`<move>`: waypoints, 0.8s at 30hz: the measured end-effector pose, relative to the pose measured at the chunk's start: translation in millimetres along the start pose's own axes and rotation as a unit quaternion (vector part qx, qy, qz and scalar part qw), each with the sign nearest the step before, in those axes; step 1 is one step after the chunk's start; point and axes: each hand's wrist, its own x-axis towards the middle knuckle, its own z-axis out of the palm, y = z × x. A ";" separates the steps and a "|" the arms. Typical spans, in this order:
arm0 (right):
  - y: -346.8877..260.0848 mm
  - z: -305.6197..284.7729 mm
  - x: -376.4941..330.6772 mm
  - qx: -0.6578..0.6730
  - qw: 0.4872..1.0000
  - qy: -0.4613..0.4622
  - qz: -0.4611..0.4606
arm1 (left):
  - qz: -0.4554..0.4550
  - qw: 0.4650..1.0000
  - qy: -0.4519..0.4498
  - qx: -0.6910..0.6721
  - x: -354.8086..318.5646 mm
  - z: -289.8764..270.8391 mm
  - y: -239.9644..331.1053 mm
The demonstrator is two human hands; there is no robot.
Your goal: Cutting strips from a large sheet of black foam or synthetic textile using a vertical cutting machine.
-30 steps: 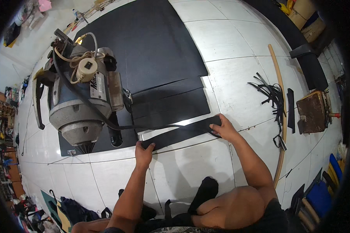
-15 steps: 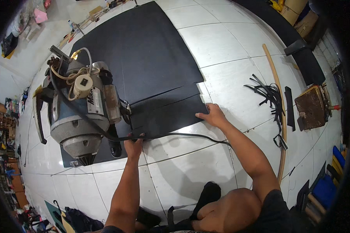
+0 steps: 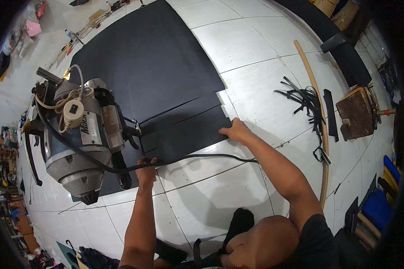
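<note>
Slit black sheet (image 3: pixel 143 67), both grips unclear

On my feed the sheet lies on the tiled floor (image 3: pixel 249 49), its left part covered by the electric cutting machine (image 3: pixel 79 143). The right hand (image 3: pixel 240 132) sets its thumb on the near right corner; hidden fingers mean I cannot tell whether it pinches. The power cable (image 3: pixel 202 155) crosses the left hand (image 3: pixel 145 174) at the near edge, masking that grip too.

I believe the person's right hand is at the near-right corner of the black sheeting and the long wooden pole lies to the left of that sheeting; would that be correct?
Not quite: the long wooden pole lies to the right of the black sheeting, as the head view shows. The right hand is indeed at its near-right corner.
</note>
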 end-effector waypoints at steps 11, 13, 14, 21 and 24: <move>82.9 -23.0 -5.6 0.121 0.992 -0.019 -0.031 | 0.210 0.976 0.053 -0.032 -27.5 46.6 -41.9; 90.8 -32.0 -6.1 0.113 0.991 -0.054 -0.044 | 0.188 0.981 0.044 0.022 -39.5 53.3 -54.5; 105.7 -48.5 -9.3 0.106 0.993 -0.046 -0.033 | 0.136 0.989 -0.009 -0.053 -61.2 64.9 -23.2; 27.7 -70.7 17.1 0.037 0.982 0.129 -0.133 | 0.250 0.951 0.163 -0.082 -1.2 31.2 -18.3; -5.4 -44.7 44.3 0.044 0.985 0.051 -0.162 | 0.187 0.979 0.073 0.023 23.6 13.9 4.2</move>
